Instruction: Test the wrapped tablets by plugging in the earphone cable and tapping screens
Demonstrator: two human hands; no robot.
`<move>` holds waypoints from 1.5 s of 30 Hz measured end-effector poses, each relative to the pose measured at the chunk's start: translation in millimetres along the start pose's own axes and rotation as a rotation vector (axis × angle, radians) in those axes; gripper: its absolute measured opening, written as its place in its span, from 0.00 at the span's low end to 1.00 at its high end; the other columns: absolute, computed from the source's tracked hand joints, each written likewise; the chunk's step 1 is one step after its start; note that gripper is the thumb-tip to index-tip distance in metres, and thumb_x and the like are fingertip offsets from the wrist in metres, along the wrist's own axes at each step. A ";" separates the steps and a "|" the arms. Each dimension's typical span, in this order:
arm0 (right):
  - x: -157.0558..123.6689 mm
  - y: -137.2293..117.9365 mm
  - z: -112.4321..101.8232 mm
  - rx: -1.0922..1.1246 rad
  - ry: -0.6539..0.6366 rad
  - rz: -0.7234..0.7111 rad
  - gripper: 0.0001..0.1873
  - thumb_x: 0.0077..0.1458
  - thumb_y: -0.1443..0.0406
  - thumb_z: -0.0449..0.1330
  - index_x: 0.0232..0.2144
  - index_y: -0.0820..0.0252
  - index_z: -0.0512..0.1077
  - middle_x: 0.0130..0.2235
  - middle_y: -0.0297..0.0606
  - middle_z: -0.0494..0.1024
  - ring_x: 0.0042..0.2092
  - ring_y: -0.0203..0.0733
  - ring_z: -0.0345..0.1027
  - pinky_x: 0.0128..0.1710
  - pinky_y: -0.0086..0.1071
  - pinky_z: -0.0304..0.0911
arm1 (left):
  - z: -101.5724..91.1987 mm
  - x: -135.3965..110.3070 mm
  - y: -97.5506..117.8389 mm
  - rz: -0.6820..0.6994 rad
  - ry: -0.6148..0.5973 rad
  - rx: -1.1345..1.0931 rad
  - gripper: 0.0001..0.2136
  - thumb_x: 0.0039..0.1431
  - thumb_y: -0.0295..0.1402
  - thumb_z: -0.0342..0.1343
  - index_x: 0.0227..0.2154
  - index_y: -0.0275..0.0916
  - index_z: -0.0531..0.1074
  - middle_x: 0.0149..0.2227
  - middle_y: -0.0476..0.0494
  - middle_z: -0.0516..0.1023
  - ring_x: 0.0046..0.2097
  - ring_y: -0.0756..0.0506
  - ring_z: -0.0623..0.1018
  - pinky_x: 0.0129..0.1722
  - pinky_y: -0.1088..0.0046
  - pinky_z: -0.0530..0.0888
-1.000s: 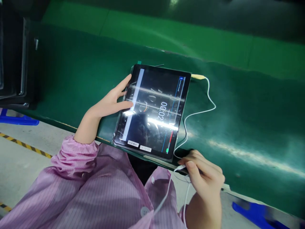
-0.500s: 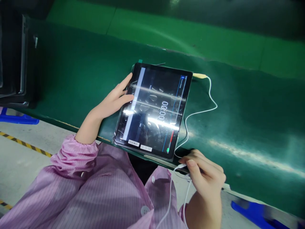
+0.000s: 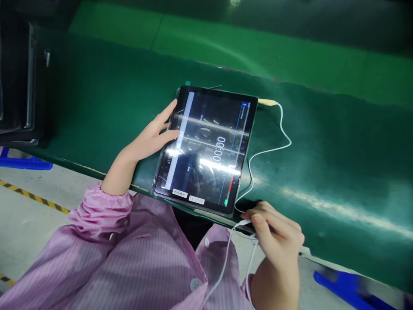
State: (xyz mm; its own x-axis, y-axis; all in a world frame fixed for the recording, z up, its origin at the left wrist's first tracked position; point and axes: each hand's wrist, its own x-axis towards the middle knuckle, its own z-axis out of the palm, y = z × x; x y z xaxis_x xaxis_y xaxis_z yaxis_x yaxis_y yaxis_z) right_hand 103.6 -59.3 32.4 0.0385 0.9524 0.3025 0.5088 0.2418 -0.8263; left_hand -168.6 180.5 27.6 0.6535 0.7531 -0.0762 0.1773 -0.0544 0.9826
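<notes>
A tablet lies at an angle on the near edge of the green bench, its lit screen reading "00:00" under a glossy film. My left hand grips the tablet's left edge, the thumb on the screen border and other fingers at the side or hidden beneath. A yellow-wrapped plug sits at the tablet's upper right corner. From it a white earphone cable runs down to my right hand. That hand is closed, pinching a small white piece of the cable between thumb and fingers; loose strands hang below.
Dark stacked devices stand at the bench's left end. The green bench top extends to the right. Blue plastic parts show below the near edge at both sides. Yellow-black tape marks the floor.
The tablet, cable and both hands appear slightly further left in view. Both hands keep their hold, and the screen still reads the same.
</notes>
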 end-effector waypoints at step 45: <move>205.6 121.7 -10.1 -0.352 -0.097 -0.336 0.24 0.73 0.49 0.47 0.42 0.58 0.74 0.38 0.44 0.82 0.39 0.47 0.79 0.39 0.38 0.75 | 82.2 -123.5 -3.5 -0.238 0.194 0.749 0.68 0.37 0.61 0.71 0.75 0.41 0.38 0.73 0.25 0.53 0.72 0.22 0.56 0.69 0.33 0.55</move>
State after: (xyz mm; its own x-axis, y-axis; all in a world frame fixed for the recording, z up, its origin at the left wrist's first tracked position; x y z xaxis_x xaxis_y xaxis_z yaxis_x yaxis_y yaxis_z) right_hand 182.2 164.1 -1.2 -0.2489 0.8496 0.4650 0.7397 0.4767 -0.4750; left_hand -189.4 33.9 19.6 0.4094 0.8963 -0.1708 0.7864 -0.2517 0.5641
